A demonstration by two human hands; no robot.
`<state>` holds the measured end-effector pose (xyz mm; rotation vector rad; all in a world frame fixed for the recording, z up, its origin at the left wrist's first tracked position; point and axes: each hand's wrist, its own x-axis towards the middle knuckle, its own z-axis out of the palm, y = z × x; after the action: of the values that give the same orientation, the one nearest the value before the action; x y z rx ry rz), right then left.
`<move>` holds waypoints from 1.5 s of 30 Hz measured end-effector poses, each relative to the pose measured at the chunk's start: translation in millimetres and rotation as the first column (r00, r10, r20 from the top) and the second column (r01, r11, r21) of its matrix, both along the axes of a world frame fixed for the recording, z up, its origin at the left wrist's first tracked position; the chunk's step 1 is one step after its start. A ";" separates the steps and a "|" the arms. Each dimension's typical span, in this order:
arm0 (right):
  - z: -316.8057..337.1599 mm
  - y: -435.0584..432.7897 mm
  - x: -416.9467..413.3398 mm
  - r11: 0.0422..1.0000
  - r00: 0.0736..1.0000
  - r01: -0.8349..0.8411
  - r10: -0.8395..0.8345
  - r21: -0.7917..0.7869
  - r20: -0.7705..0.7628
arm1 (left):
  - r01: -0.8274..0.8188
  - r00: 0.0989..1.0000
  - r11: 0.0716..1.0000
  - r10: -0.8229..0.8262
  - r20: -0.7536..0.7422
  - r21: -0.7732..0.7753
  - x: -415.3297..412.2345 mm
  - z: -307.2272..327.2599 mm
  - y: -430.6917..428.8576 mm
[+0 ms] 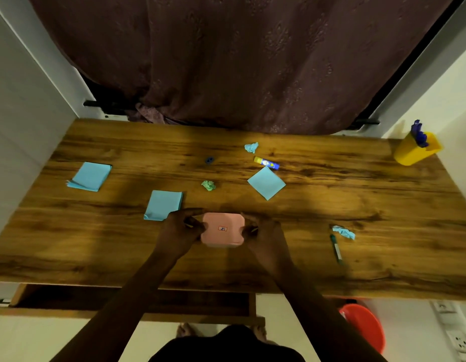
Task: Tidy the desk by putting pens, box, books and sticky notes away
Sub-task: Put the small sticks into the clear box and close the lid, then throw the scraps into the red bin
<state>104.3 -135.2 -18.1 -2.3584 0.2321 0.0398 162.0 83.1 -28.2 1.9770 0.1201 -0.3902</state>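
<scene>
Fingers of the left hand (pixel 180 231) are curled round the left end of the pink box (pixel 222 229), and its right end is gripped by the right hand (pixel 264 232). The box is seen at the near middle of the wooden desk (pixel 357 194), long axis left-right, labelled face upward. Both forearms are extended forward, converging.

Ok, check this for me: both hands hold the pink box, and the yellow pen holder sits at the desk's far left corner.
One thing is wrong: the head view shows the yellow pen holder at the far right corner of the desk, not the left. The left hand and right hand do hold the pink box between them.
</scene>
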 end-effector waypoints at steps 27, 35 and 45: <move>22.2 -4.8 -8.6 0.997 0.993 0.061 -0.055 -0.053 0.103 | 0.121 0.890 0.891 -0.293 0.349 0.438 72.6 12.1 -12.2; 30.6 -12.0 -21.6 0.992 0.980 0.105 -0.092 -0.066 0.174 | 0.294 0.807 0.738 -0.532 0.256 0.608 111.9 -14.8 -33.0; 27.4 -28.5 -27.1 0.985 0.970 0.172 -0.165 -0.026 0.180 | 0.262 0.826 0.754 -0.498 0.264 0.602 115.4 -23.5 -44.0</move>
<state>77.2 -163.7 9.3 -2.3575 0.3475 -0.2583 277.4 39.1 -51.8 2.6203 -0.5275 -0.2004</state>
